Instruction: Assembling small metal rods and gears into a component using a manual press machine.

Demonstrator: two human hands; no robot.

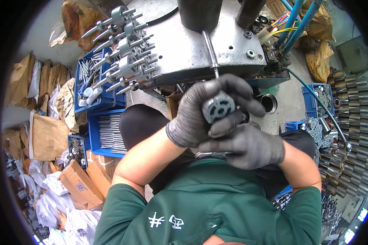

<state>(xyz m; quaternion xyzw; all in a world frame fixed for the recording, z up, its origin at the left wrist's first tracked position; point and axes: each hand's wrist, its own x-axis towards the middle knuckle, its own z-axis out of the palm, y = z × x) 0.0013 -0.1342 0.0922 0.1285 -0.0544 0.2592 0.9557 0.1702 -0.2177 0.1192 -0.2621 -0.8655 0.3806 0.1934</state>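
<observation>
My gloved left hand (192, 108) is closed around a round grey metal end cover (219, 109) with several openings in its face. A slim metal shaft (209, 51) runs from under the dark press ram down behind that hand; whether it joins the cover is hidden. Just below, my gloved right hand (249, 147) is slightly blurred, its visible fingers stretched out leftward, with nothing seen in them. A dark ring-shaped part (244, 117) shows between the hands, partly hidden.
The dark press ram (200, 14) stands over a metal worktable (178, 51). Several shafts with round covers (129, 65) stand at its left. Blue bins (95, 134) of shafts lie left. Small bearings (250, 53) sit on the right edge. Stacked metal cylinders (351, 134) fill the far right.
</observation>
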